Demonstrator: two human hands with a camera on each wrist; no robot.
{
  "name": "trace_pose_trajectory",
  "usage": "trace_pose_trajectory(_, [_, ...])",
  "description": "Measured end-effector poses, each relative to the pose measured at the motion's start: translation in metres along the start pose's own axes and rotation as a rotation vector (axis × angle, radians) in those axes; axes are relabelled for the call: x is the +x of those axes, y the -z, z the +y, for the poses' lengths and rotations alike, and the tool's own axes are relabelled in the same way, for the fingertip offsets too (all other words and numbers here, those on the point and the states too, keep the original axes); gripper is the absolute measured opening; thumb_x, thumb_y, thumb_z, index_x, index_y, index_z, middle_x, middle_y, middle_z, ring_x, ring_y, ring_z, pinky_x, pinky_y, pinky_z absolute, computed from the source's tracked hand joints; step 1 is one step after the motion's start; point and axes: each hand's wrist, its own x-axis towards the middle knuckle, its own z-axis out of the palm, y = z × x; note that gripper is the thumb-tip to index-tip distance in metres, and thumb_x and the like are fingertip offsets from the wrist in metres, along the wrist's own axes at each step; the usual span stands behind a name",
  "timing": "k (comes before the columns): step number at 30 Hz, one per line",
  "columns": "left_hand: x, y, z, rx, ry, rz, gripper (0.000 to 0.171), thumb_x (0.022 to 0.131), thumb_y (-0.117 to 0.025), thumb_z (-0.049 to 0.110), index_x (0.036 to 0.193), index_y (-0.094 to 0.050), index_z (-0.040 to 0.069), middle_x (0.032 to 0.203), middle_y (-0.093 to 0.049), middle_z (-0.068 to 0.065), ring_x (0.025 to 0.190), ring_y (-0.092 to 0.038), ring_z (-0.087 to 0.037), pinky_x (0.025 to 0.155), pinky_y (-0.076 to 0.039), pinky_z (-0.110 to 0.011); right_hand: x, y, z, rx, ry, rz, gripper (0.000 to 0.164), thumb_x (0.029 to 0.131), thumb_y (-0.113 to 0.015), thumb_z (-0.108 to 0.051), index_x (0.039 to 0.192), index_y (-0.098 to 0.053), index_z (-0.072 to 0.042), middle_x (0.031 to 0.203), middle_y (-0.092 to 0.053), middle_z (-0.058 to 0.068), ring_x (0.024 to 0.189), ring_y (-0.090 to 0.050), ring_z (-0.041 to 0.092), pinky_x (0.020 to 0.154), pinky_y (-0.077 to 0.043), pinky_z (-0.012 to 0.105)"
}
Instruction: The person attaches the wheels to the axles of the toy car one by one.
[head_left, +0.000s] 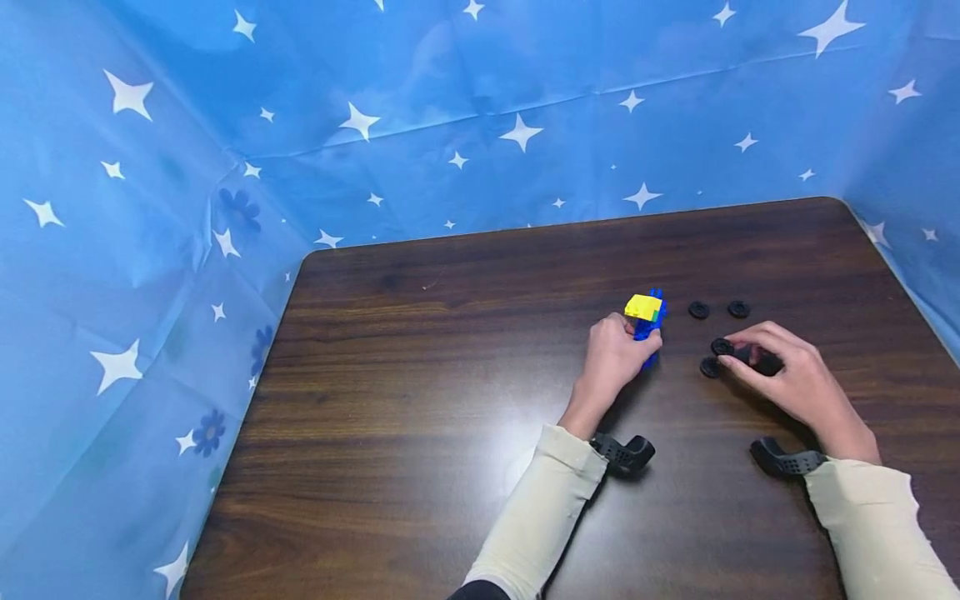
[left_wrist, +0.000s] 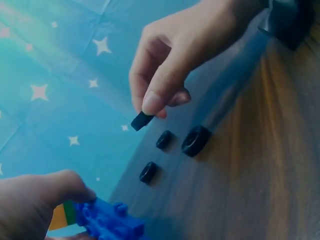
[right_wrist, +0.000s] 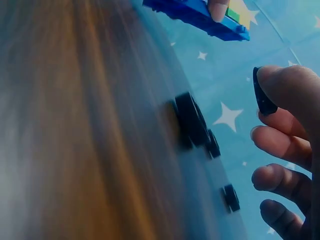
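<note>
My left hand [head_left: 617, 350] grips a blue toy-brick build [head_left: 649, 327] topped with yellow and a bit of green. In the left wrist view, studs show along the blue build [left_wrist: 107, 220], and the thumb presses on it. My right hand [head_left: 795, 375] pinches a small black wheel [head_left: 722, 347] between thumb and fingertips, lifted off the table. Seen from the right wrist, the pinched wheel [right_wrist: 263, 92] is edge-on and the other fingers are loosely bent. One black wheel [head_left: 709, 367] lies just below the held one. Two more wheels, one left [head_left: 698, 310] and one right [head_left: 738, 309], lie farther back.
The dark wooden table [head_left: 420, 400] runs out to the left of the hands. Blue star-printed cloth [head_left: 450, 108] hangs behind it and at both sides. A black wrist strap [head_left: 626, 454] sits on the left sleeve and another strap [head_left: 787, 458] on the right.
</note>
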Motion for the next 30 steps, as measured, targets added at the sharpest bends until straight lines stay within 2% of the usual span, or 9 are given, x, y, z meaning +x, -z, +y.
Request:
trace_pose_trajectory(4, [0.001,0.006,-0.007,-0.114,0.072,-0.077,0.031,0.086,-0.079,0.032,0.087,-0.066,0.004,0.072,-0.061,0.001,0.062,-0.052,-0.008,0.054,-0.038,-0.016,0.005,-0.010,-0.006,0.017,-0.003,0.000,0.033,0.082,-0.087,-0.008,0.113,-0.076,-0.012,0.095,-0.066,-0.001,0.083,-0.044,-0.001,0.074,-0.035,0.019])
trace_pose_trajectory(9, [0.002,0.011,-0.014,-0.160,0.113,-0.130,0.032,0.087,-0.080,0.034,0.095,-0.069,0.005,0.077,-0.069,0.000,0.064,-0.055,-0.006,0.058,-0.043,-0.017,0.013,-0.018,-0.014,0.030,0.010,0.007,0.033,0.082,-0.087,-0.006,0.112,-0.076,-0.011,0.094,-0.066,0.000,0.082,-0.047,0.002,0.074,-0.037,0.019])
trace_pose_trajectory(15, [0.007,0.016,-0.017,-0.199,0.123,-0.160,0.035,0.087,-0.082,0.034,0.100,-0.071,0.004,0.080,-0.070,-0.001,0.066,-0.055,-0.004,0.060,-0.044,-0.017,0.028,-0.027,-0.023,0.072,0.047,0.027,0.033,0.081,-0.086,-0.002,0.112,-0.077,-0.009,0.096,-0.067,0.001,0.081,-0.048,0.001,0.073,-0.038,0.020])
trace_pose_trajectory(19, [0.007,0.014,-0.016,-0.200,0.142,-0.184,0.035,0.088,-0.082,0.036,0.097,-0.069,0.005,0.076,-0.067,0.002,0.063,-0.055,-0.005,0.056,-0.044,-0.018,0.033,-0.032,-0.025,0.102,0.047,0.049,0.033,0.081,-0.085,0.001,0.111,-0.076,-0.007,0.097,-0.068,0.002,0.081,-0.049,0.000,0.072,-0.038,0.019])
trace_pose_trajectory(23, [0.008,0.016,-0.016,-0.198,0.150,-0.207,0.032,0.089,-0.080,0.037,0.088,-0.068,0.007,0.068,-0.063,0.005,0.058,-0.052,-0.005,0.052,-0.042,-0.019,0.039,-0.038,-0.028,0.133,0.052,0.079,0.033,0.081,-0.085,0.003,0.112,-0.076,-0.005,0.098,-0.068,0.008,0.082,-0.050,0.001,0.072,-0.039,0.021])
trace_pose_trajectory(30, [0.008,0.018,-0.017,-0.215,0.178,-0.259,0.033,0.089,-0.081,0.039,0.078,-0.066,0.012,0.062,-0.059,0.007,0.055,-0.051,-0.006,0.051,-0.041,-0.021,0.047,-0.047,-0.035,0.166,0.064,0.128,0.035,0.080,-0.084,0.006,0.113,-0.075,-0.001,0.100,-0.068,0.011,0.083,-0.050,0.000,0.076,-0.040,0.017])
